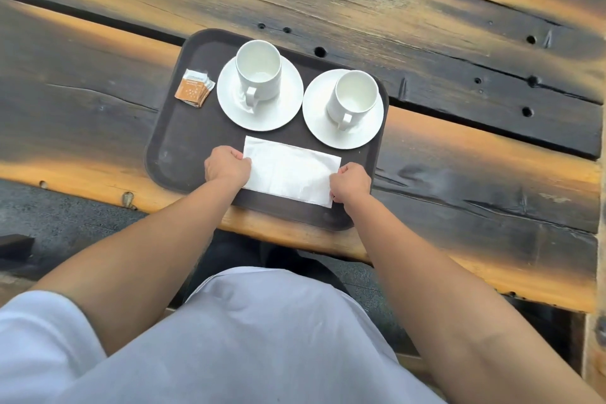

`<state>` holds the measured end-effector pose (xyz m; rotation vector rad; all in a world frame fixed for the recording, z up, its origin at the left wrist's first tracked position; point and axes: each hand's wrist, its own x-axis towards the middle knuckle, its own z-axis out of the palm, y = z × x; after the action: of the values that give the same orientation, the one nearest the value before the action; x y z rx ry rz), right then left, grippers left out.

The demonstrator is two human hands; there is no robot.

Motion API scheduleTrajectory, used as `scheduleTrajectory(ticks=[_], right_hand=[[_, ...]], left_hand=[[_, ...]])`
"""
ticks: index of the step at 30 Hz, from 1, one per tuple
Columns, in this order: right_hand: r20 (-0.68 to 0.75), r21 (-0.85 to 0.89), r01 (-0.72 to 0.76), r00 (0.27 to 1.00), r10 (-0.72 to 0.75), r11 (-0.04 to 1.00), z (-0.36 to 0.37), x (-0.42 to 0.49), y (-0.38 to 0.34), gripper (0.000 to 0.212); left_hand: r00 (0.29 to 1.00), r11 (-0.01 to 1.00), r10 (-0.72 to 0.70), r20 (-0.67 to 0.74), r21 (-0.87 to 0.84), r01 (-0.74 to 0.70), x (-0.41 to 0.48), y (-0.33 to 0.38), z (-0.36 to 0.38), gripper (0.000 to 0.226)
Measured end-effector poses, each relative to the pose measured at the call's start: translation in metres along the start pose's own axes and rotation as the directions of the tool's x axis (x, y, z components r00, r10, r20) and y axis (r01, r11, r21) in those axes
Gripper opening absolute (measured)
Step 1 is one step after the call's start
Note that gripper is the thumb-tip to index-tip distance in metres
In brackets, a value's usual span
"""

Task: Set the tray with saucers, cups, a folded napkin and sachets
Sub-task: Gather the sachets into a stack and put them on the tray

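On the tray (pixel 170 154) — both hands, left hand (pixel 226 167) and right hand (pixel 351 182), pinch the napkin (pixel 292 170).

Left hand (pixel 227 166), right hand (pixel 351 182) curled, forearms extended.

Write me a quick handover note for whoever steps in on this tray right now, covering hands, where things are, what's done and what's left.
Left hand: gripping the left short edge of the napkin.
Right hand: gripping its right short edge.
The napkin lies flat as a rectangle at the near side of the tray, which sits on the wooden table.
Left saucer and right saucer are on the tray, with the left cup and right cup upright on them, both empty.
Sachets are stacked at the tray's far left edge.
Done: saucers, cups, sachets placed.
Left: probably only finishing or straightening the napkin, then letting go.
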<state>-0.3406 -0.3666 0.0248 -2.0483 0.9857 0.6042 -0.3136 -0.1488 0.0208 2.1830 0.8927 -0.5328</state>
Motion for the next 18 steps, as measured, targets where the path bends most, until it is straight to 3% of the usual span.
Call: scheduleTrajectory(ticks=[9, 13, 18], right_hand=[[0.046, -0.126, -0.050, 0.997, 0.056, 0.991, -0.002, -0.005, -0.002, 0.008], [0.051, -0.184, -0.048, 0.997, 0.059, 0.982, -0.004, -0.004, -0.003, 0.023], [0.058, -0.220, -0.025, 0.998, 0.039, 0.975, -0.009, -0.002, -0.001, 0.020]], left_hand=[[0.998, 0.998, 0.026, 0.053, 0.057, -0.029, 0.004, 0.002, -0.006, 0.007], [0.998, 0.998, 0.029, 0.062, 0.055, -0.032, 0.008, 0.002, -0.010, 0.007], [0.995, 0.997, 0.033, 0.095, 0.067, -0.039, 0.008, 0.000, -0.017, 0.016]])
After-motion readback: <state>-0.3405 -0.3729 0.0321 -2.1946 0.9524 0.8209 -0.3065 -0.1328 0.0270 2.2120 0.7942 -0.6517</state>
